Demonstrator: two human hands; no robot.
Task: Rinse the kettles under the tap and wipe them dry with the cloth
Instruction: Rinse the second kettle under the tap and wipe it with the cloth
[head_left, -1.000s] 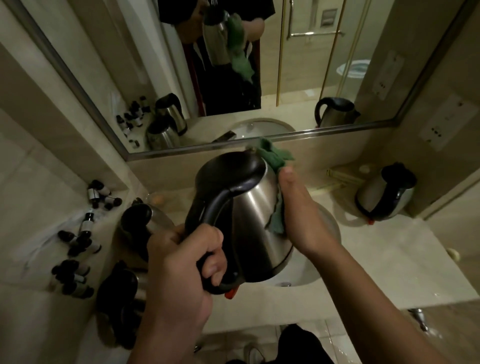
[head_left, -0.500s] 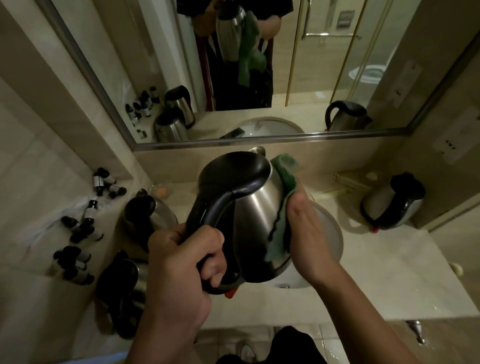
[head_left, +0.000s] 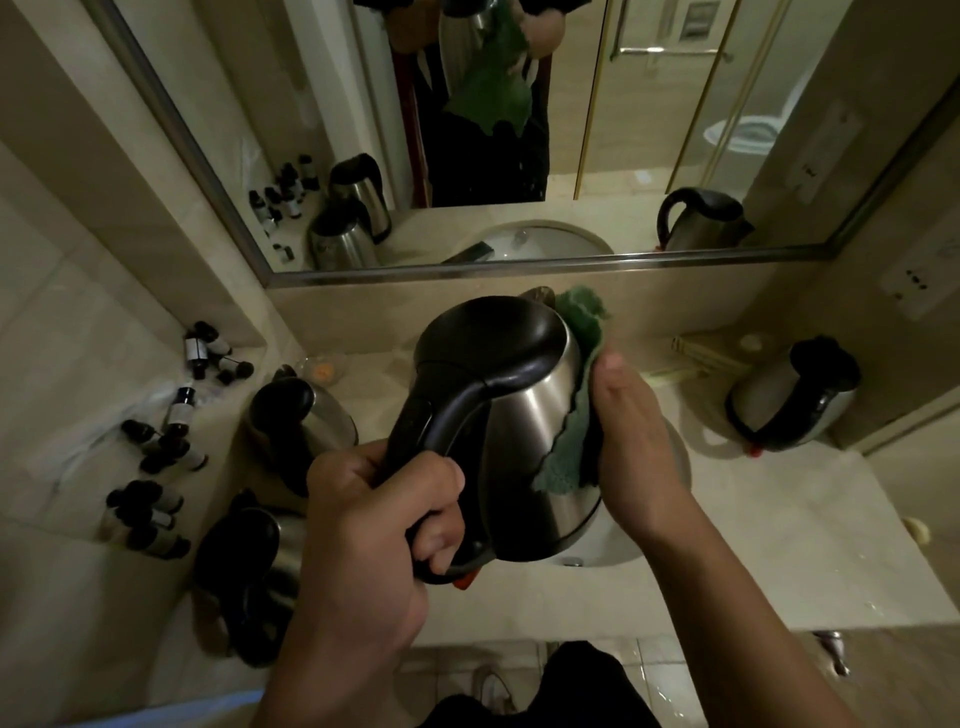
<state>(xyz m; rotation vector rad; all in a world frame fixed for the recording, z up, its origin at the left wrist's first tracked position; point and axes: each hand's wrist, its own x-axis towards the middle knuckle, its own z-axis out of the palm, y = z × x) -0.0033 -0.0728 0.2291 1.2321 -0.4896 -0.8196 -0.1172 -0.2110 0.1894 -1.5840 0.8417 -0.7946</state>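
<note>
A steel kettle with a black lid and handle (head_left: 524, 415) hangs tilted over the sink (head_left: 680, 457). My left hand (head_left: 379, 519) grips its black handle. My right hand (head_left: 634, 441) presses a green cloth (head_left: 571, 436) flat against the kettle's right side, the cloth running up past the spout. Two more kettles (head_left: 291, 415) (head_left: 249, 561) stand on the counter to the left. Another kettle (head_left: 795, 400) stands at the right near the wall. The tap is hidden behind the held kettle.
Several small dark bottles (head_left: 156, 452) lie on the counter at the far left. A mirror (head_left: 519, 156) spans the wall behind the sink. A pale stone counter (head_left: 779, 545) stretches right of the sink. A small dish (head_left: 324, 366) sits by the back wall.
My right hand has slid the cloth down the kettle's side from near the lid toward the lower body. The left hand keeps its grip on the handle.
</note>
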